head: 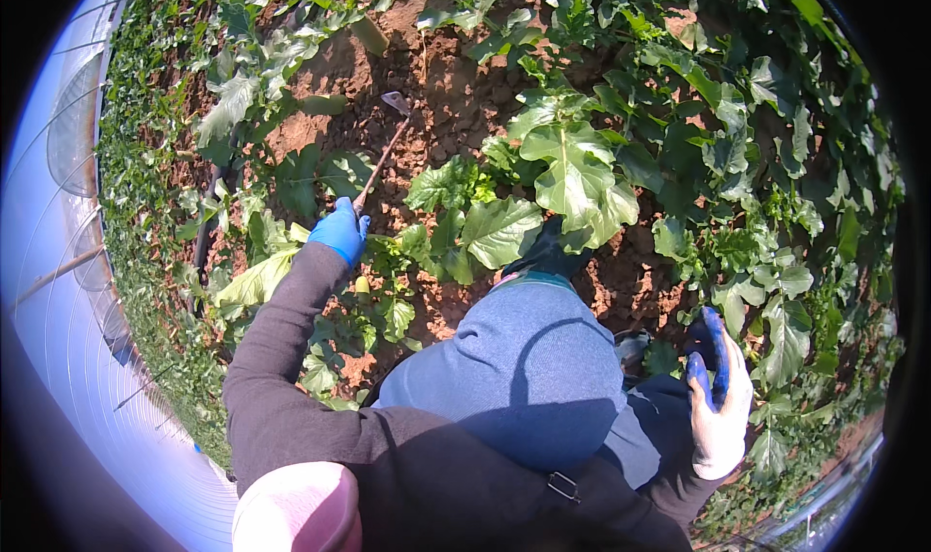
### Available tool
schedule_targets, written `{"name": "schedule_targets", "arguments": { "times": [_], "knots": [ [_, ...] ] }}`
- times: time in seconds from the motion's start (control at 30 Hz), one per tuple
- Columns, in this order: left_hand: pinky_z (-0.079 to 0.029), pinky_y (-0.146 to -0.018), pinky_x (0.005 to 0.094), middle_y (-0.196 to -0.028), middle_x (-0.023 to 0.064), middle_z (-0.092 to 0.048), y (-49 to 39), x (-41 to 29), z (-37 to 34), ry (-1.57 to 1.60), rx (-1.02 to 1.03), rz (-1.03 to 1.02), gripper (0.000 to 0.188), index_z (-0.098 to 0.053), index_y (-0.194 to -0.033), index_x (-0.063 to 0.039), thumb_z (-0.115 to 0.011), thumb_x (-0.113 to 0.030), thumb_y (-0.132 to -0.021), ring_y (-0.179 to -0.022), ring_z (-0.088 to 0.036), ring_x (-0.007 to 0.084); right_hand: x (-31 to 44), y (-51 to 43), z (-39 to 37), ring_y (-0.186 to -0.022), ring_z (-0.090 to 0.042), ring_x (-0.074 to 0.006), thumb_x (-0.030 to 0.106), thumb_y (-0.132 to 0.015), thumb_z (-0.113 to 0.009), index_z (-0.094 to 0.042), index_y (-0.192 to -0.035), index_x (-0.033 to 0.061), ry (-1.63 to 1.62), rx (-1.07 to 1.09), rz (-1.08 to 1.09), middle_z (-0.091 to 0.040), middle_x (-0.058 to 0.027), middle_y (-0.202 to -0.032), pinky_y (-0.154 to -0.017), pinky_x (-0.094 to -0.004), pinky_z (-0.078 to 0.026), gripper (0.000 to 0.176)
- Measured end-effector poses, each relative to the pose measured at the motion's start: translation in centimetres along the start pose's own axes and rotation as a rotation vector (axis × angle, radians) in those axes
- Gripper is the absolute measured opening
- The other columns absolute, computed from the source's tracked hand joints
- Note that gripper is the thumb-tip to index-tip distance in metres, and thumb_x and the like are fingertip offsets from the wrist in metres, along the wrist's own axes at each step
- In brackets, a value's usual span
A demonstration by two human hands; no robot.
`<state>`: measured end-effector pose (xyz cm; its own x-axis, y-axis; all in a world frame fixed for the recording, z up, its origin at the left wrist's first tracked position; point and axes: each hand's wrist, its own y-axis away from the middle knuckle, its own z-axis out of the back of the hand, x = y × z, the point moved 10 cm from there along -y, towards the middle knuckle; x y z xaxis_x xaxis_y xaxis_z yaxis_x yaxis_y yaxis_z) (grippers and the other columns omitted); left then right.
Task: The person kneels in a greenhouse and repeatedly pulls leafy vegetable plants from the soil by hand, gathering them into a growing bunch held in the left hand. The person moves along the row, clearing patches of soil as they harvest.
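Observation:
My left hand (339,231), in a blue glove, grips the wooden handle of a small hand hoe (382,161). The hoe's metal blade (396,102) is at the far end, over loose reddish soil (454,94). Beyond the glove, a green root (324,104), apparently a radish, shows among the leaves, and a similar one (369,36) stands farther off. Low on the right, my right hand (716,399) wears a white glove with blue-coated fingers. Its thumb and fingers are apart, with nothing visible between them, beside leafy plants (785,334).
Broad lobed leaves (574,177) rise just past my bent knee (538,356). A dark hose (206,239) runs through the plants on the left. Farther left stands the hooped plastic wall of a greenhouse (58,261). Something pink (298,508) sits at the bottom edge.

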<state>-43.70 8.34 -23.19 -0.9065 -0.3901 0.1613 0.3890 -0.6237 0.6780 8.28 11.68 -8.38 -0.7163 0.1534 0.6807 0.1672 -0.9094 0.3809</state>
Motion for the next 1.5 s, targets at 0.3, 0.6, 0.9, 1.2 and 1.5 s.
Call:
{"name": "schedule_targets", "arguments": {
  "times": [0.3, 0.6, 0.9, 1.2, 1.5],
  "knots": [
    [-0.048, -0.068, 0.0518, -0.081, 0.0284, -0.060, -3.9, -7.8, 3.8, 0.120, -0.139, -0.206, 0.033, -0.036, -0.106, -0.001, -0.047, -0.029, -0.095, -0.076, -0.061, 0.0456, -0.4, -0.3, -0.2, -0.110, -0.057, -0.0280, 0.000, -0.082, -0.057, -0.052, -0.126, -0.0009, -0.033, -0.006, -0.039, -0.057, -0.0166, -0.123, -0.096, -0.0352, -0.042, 0.044],
    [-0.048, -0.071, 0.0496, -0.087, 0.0261, -0.062, -6.4, -12.9, 0.8, 0.151, -0.126, -0.368, 0.029, -0.039, -0.109, -0.002, -0.049, -0.025, -0.092, -0.080, -0.062, 0.0428, -0.4, -0.6, -0.4, -0.110, -0.057, -0.0274, 0.006, -0.083, -0.058, -0.051, -0.126, -0.0012, -0.057, -0.003, -0.042, -0.057, -0.0166, -0.123, -0.096, -0.0345, -0.042, 0.044],
    [-0.047, -0.068, 0.0510, -0.082, 0.0259, -0.062, -1.2, -5.4, -3.4, 0.038, 0.122, -0.275, 0.026, -0.038, -0.103, -0.004, -0.049, -0.024, -0.092, -0.078, -0.061, 0.0435, -0.7, -0.3, -0.5, -0.109, -0.057, -0.0302, 0.007, -0.083, -0.059, -0.052, -0.125, -0.0001, 0.032, 0.019, -0.035, -0.057, -0.0173, -0.122, -0.095, -0.0363, -0.043, 0.043],
    [-0.046, -0.070, 0.0492, -0.091, 0.0274, -0.061, -5.3, -4.1, -0.5, 0.431, -0.208, -0.218, 0.032, -0.040, -0.104, -0.006, -0.052, -0.034, -0.094, -0.084, -0.059, 0.0467, 0.2, -0.3, -0.2, -0.107, -0.057, -0.0313, 0.010, -0.084, -0.061, -0.053, -0.125, 0.0003, 0.042, 0.019, 0.007, -0.059, -0.0160, -0.121, -0.093, -0.0371, -0.043, 0.043],
    [-0.046, -0.087, 0.0479, -0.109, 0.0284, -0.059, -23.1, -14.5, 9.0, 0.641, -0.416, -0.092, 0.047, -0.043, -0.116, 0.001, -0.055, -0.036, -0.089, -0.103, -0.057, 0.0431, 0.1, -1.3, 0.5, -0.105, -0.059, -0.0339, 0.011, -0.082, -0.065, -0.052, -0.125, -0.0005, 0.052, 0.011, 0.036, -0.059, -0.0188, -0.119, -0.090, -0.0381, -0.046, 0.046]
  ]
}}
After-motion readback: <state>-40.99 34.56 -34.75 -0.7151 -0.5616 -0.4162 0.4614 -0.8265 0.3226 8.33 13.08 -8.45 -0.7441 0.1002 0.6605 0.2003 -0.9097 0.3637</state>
